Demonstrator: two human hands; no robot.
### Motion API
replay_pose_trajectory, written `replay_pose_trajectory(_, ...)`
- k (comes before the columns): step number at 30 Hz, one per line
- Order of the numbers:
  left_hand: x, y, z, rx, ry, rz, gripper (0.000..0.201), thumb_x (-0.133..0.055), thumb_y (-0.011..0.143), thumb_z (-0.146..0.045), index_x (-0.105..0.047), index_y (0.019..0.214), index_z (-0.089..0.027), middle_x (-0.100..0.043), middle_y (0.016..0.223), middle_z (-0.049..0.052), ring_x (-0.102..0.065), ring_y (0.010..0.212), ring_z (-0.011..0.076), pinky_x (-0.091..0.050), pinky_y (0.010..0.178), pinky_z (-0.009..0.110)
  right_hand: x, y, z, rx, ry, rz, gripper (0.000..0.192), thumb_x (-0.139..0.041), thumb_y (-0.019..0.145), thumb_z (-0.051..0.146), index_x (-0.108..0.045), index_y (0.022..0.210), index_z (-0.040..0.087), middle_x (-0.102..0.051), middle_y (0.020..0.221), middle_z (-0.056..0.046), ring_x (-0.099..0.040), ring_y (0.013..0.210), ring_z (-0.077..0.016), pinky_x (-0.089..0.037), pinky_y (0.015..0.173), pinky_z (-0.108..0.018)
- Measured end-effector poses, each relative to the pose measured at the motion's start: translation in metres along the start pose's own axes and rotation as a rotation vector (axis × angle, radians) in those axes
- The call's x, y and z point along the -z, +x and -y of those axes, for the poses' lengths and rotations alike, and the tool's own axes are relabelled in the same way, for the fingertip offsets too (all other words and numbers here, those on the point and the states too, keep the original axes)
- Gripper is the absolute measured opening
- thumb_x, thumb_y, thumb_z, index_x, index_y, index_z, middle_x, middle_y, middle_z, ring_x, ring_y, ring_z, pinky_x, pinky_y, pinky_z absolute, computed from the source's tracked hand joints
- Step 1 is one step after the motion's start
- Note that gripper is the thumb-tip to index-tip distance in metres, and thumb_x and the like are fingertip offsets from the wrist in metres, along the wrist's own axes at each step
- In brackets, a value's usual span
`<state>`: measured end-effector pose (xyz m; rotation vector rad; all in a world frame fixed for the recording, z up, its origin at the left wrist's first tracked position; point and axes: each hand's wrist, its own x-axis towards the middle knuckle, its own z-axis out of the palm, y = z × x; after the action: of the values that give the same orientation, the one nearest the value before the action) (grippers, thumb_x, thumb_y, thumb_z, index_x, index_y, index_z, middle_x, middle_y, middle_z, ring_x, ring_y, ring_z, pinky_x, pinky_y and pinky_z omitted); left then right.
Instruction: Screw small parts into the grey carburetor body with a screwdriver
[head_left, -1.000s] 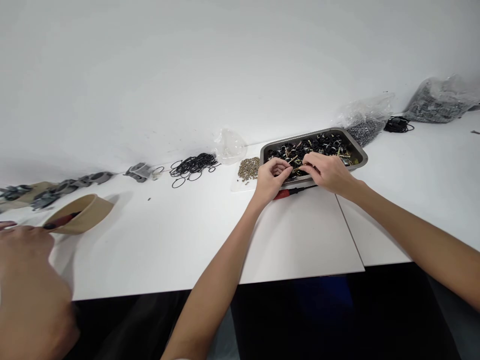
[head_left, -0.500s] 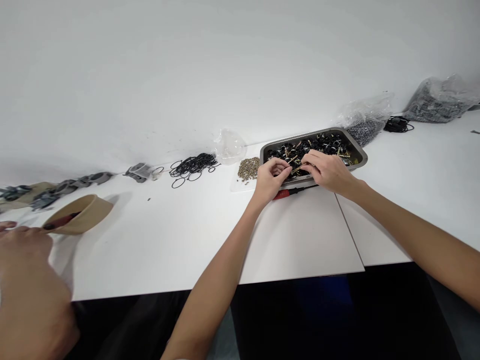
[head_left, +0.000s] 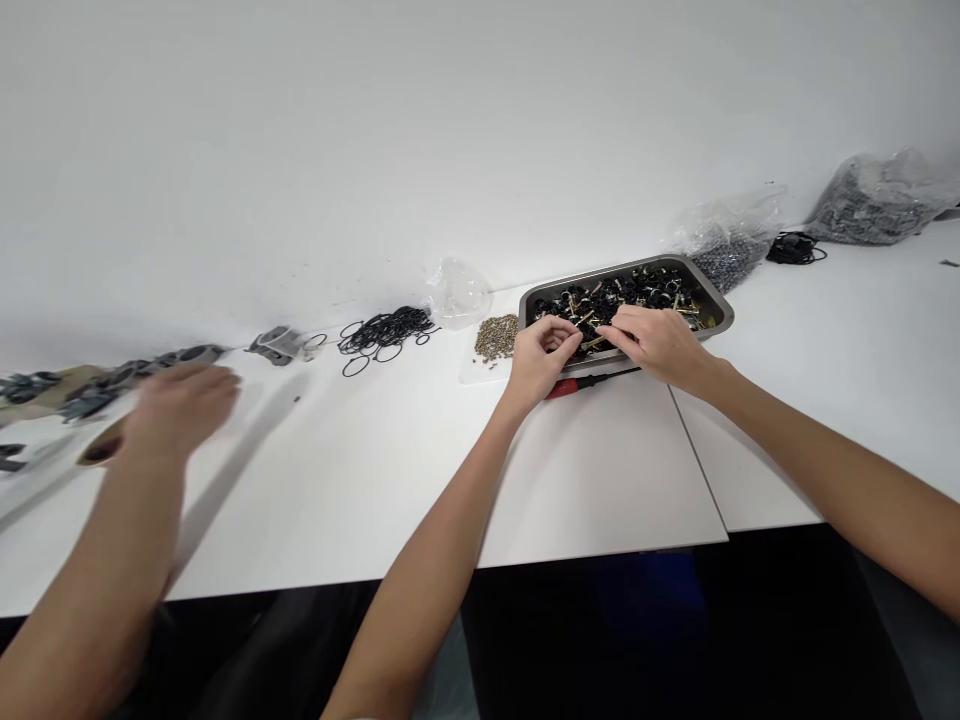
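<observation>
Right of centre, we see a smooth metal tray (head_left: 726,314) with a dull sheen, holding glossy black and brassy parts (head_left: 660,290). Toward the upper right, we see crinkled, shiny plastic bags (head_left: 862,205); lower down, our white tabletop (head_left: 360,480) looks smooth and matt.

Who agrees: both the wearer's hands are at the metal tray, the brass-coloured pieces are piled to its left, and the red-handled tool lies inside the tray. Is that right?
No: the head view shows the red-handled tool on the white table, along the metal tray's near side, not inside. The left hand, right hand and brass-coloured pieces are as stated.
</observation>
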<state>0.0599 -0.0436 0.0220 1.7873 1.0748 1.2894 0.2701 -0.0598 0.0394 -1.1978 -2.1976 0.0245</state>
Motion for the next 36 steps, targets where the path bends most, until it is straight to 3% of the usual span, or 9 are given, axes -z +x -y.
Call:
replay_pose_trajectory(6,0.0003,0.0000,-0.0011,-0.010,0.004,-0.009,0.016,-0.077,0.081,-0.035,-0.070,0.081,-0.020,-0.068,0.075,0.001,-0.058,0.067,0.0129,-0.050,0.065,0.028,-0.0001,0.0016,-0.0016,-0.021,0.014,0.025,0.061,-0.030,0.108,0.059,-0.044,0.064,0.018,-0.046,0.065,-0.001,-0.034,0.057,-0.0114,-0.021,0.056,-0.029)
replay_pose_trajectory(11,0.0001,-0.0006,-0.0025,-0.003,-0.011,-0.010,0.011,-0.075,0.080,-0.030,-0.071,0.080,-0.020,-0.067,0.074,0.001,-0.058,0.067,0.0123,-0.050,0.065,0.028,-0.0001,0.0020,-0.0023,-0.064,0.010,0.051,0.056,-0.034,0.108,0.055,-0.041,0.065,0.019,-0.046,0.064,-0.001,-0.037,0.058,-0.0114,-0.022,0.058,-0.029)
replay_pose_trajectory(18,-0.0002,-0.0008,-0.0013,-0.004,0.012,-0.002,0.011,-0.076,0.083,-0.029,-0.070,0.082,-0.020,-0.067,0.075,0.001,-0.058,0.068,0.0126,-0.051,0.066,0.028,-0.0005,0.0010,-0.0010,-0.003,0.012,0.012,0.043,-0.041,0.107,0.044,-0.053,0.075,0.018,-0.053,0.075,-0.003,-0.034,0.060,-0.0120,-0.023,0.055,-0.029)
replay_pose_trajectory(30,-0.0019,-0.0010,-0.0012,-0.001,-0.002,-0.008,0.007,-0.075,0.083,-0.023,-0.070,0.081,-0.020,-0.066,0.074,0.000,-0.058,0.066,0.0119,-0.050,0.065,0.028,-0.0029,-0.0007,-0.0052,0.063,0.055,-0.022,0.028,-0.042,0.107,0.030,-0.066,0.102,0.016,-0.069,0.100,-0.008,-0.052,0.070,-0.0135,-0.031,0.057,-0.026)
replay_pose_trajectory(36,-0.0023,-0.0011,-0.0023,0.016,-0.009,-0.012,0.006,-0.075,0.083,-0.020,-0.070,0.080,-0.019,-0.066,0.074,0.000,-0.056,0.066,0.0118,-0.048,0.064,0.027,-0.0026,-0.0002,-0.0055,0.063,0.068,-0.013,0.027,-0.042,0.106,0.025,-0.067,0.103,0.016,-0.070,0.102,-0.008,-0.056,0.073,-0.0138,-0.033,0.059,-0.026)
